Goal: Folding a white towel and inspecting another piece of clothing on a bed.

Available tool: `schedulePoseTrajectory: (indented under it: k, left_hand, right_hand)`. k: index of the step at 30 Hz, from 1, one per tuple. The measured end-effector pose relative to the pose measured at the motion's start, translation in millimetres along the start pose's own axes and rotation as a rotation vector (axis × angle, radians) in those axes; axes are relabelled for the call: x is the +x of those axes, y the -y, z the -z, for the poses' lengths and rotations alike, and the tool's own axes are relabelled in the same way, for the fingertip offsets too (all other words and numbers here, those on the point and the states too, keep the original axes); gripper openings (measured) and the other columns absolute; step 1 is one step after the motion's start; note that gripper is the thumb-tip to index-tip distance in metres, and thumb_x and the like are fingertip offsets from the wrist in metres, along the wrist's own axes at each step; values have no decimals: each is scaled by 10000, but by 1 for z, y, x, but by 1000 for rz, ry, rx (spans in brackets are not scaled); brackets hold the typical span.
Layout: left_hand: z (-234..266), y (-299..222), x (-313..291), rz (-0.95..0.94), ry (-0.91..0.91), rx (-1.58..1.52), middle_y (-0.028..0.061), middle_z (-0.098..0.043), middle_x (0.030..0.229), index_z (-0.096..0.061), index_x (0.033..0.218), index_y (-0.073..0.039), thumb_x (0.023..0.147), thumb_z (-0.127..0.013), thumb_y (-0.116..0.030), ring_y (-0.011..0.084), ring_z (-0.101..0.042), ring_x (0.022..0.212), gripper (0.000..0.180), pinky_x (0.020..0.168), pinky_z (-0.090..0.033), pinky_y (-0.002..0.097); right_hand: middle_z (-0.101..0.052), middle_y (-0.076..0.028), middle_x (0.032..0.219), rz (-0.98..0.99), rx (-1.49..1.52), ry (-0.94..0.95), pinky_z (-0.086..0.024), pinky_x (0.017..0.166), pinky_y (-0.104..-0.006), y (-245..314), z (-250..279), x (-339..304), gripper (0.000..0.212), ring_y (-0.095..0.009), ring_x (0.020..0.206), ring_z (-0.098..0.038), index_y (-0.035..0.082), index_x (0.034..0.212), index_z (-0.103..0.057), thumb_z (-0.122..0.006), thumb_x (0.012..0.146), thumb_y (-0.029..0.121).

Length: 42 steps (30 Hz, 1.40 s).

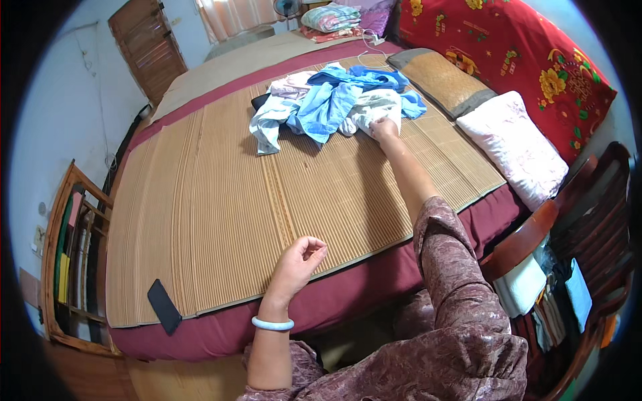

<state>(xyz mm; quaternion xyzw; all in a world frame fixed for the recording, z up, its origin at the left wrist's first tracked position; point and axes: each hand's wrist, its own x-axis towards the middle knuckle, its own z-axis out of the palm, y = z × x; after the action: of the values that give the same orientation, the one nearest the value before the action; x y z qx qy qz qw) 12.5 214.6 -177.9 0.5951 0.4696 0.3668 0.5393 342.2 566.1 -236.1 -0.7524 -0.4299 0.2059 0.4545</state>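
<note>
A heap of crumpled clothes, with a blue shirt (328,107) on top, lies on the far part of a bamboo mat (234,200). My right hand (383,128) reaches out to the heap's near right side. Its fingers are closed on a whitish garment (376,107) with a faint pattern. Beside the blue shirt hangs a pale printed cloth (269,123), at the heap's left end. My left hand (301,260) hovers over the mat's near edge, fingers curled in with nothing seen in them. A pale bangle (273,324) circles that wrist.
A black phone-like slab (164,306) rests on the mat's near left corner. Along the right stand a white pillow (515,147), a tan pillow (441,80) and a red floral headboard cover (515,53). A wooden chair (521,240) holding folded cloths is close on my right.
</note>
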Motion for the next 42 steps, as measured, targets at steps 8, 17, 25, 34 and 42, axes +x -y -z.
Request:
schedulePoseTrajectory:
  k: [8,17,25,34,42]
  left_hand:
    - [14,-2,-8,9,-11,122,-6,-605,878,-603,1041,-10,925,-627,-163,48,-527,748,193,623,-431,196]
    - [12,-11,-7,0,-25,183,63,-647,907,-619,1008,0,901,-626,-209,143,-612,815,235,743,-506,293]
    - [14,-7,-10,-43,-35,197,13,-609,871,-608,1010,-5,919,-629,-179,88,-550,781,198,694,-478,249]
    - [17,-10,-11,-15,-42,235,25,-614,887,-604,1015,-1,909,-636,-170,99,-560,792,202,723,-483,254]
    - [14,-10,-14,-48,-38,270,33,-622,889,-605,1020,2,908,-630,-172,105,-580,805,209,733,-493,263]
  right_hand:
    - [-604,-160,893,1063,-304,453,-495,729,-445,44,4,-130,217,-361,819,-616,55,810,-636,-601,844,267]
    - [-691,-140,825,726,-189,388,-504,709,-404,58,40,-141,225,-308,775,-661,65,873,-688,-640,815,277]
    - [-686,-134,906,650,-236,167,-500,765,-397,100,11,-107,193,-308,880,-648,75,939,-671,-581,843,216]
    - [-633,-163,964,816,-735,96,-509,766,-464,115,-18,-95,168,-366,923,-638,106,945,-645,-506,858,140]
    - [-635,-141,867,934,-608,6,-505,686,-449,91,-1,-85,117,-345,823,-643,88,827,-612,-535,841,175]
